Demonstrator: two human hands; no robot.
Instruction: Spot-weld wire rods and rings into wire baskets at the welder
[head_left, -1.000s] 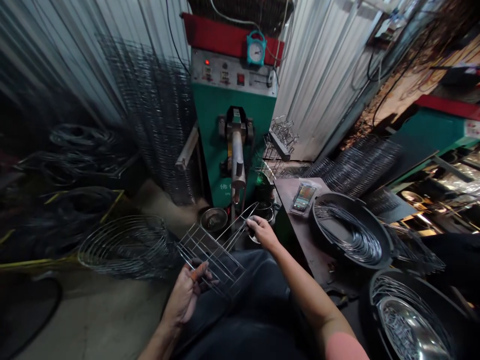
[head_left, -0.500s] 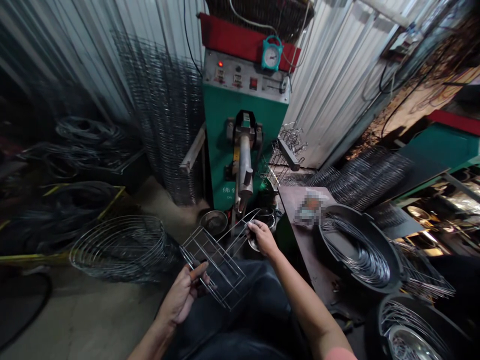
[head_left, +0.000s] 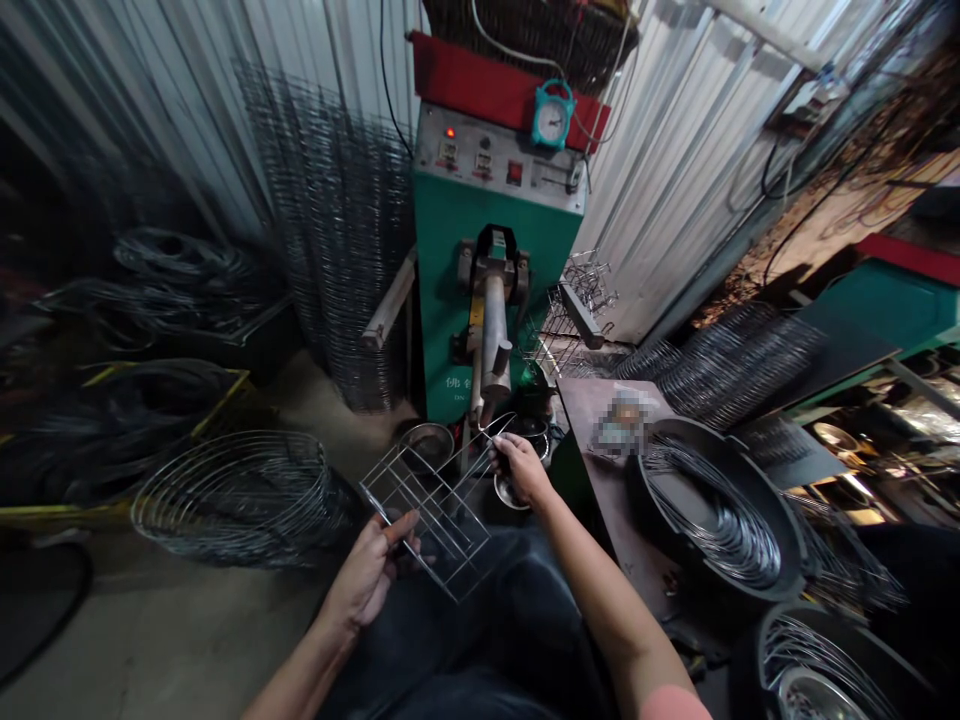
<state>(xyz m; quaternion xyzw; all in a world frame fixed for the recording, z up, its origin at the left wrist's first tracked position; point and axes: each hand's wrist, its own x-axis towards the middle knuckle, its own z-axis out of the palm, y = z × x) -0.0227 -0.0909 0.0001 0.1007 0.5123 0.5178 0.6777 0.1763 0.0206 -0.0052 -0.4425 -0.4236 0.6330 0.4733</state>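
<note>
Far off to the left of the left fingers, a round wire basket lies on its side on the floor, with coils of dark wire heaped behind it. Nearer, the left hand has its fingers pinched together on the near corner of a flat wire rack, thumb on top. From those fingers the rack stretches up and to the right, tilted, in the air above the person's lap and between the two hands. Just beyond the rack, a small metal bowl sits at the foot of a green machine, whose grey arm comes down to a tip just above the rack's far end. The right hand grips that far end, its fingers closed around the wires close under the tip. High above them a small blue clock stands on top of the machine. Right of the right fingers is a brown desk, and further right a black tub holds a heap of wire rings.
</note>
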